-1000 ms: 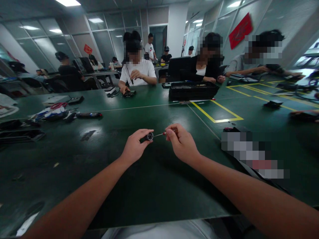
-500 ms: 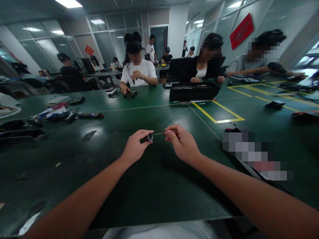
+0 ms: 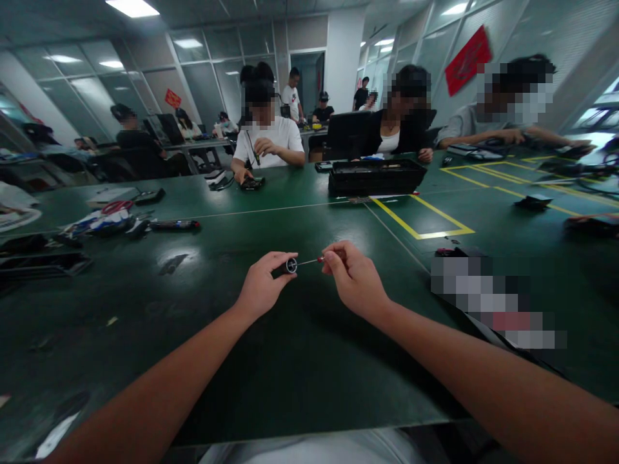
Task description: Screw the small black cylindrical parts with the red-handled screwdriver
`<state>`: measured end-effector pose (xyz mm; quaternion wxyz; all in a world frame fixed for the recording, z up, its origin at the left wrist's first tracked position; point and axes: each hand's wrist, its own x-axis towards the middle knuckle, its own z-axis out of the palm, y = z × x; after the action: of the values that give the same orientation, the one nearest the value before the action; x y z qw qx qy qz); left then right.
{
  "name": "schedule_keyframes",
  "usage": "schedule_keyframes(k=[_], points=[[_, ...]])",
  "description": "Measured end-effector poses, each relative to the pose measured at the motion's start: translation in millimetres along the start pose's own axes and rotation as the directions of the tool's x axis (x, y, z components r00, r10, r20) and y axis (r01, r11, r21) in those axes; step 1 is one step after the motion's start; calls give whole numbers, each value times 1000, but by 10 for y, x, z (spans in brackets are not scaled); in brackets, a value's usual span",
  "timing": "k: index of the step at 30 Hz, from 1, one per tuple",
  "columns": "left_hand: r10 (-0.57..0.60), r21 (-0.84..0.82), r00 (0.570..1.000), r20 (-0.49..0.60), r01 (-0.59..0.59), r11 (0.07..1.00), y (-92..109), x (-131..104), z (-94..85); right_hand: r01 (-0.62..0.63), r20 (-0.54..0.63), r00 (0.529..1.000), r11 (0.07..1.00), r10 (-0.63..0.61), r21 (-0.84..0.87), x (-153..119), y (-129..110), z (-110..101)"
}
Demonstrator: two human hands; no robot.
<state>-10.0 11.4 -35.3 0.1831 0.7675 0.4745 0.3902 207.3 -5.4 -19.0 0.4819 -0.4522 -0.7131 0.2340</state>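
Between thumb and fingers, my left hand (image 3: 265, 283) holds a small black cylinder (image 3: 291, 265) whose round end with a light rim faces right and toward me. My right hand (image 3: 355, 274) is closed around the handle of a thin screwdriver (image 3: 320, 259) with a red collar. Its metal shaft points left, and the tip is at the cylinder's round end; whether it touches inside is too small to tell. Both hands are above the green table (image 3: 309, 361).
A long black tray (image 3: 377, 179) stands at the table's far side, before seated people. Left lie a dark pen-like tool (image 3: 174, 225), cables (image 3: 109, 216) and a black holder (image 3: 43, 264). A blurred-out packet (image 3: 483, 296) lies right of my right hand.
The cylinder's round end has turned slightly in my left hand. My right hand and the screwdriver have barely shifted. Across the table, a person's hand has moved behind the black tray.
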Motion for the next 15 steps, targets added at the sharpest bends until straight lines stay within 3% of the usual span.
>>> schedule_keyframes(k=[15], points=[[-62, -17, 997, 44, 62, 998, 39, 2, -13, 104, -76, 991, 994, -107, -46, -20, -97, -69]])
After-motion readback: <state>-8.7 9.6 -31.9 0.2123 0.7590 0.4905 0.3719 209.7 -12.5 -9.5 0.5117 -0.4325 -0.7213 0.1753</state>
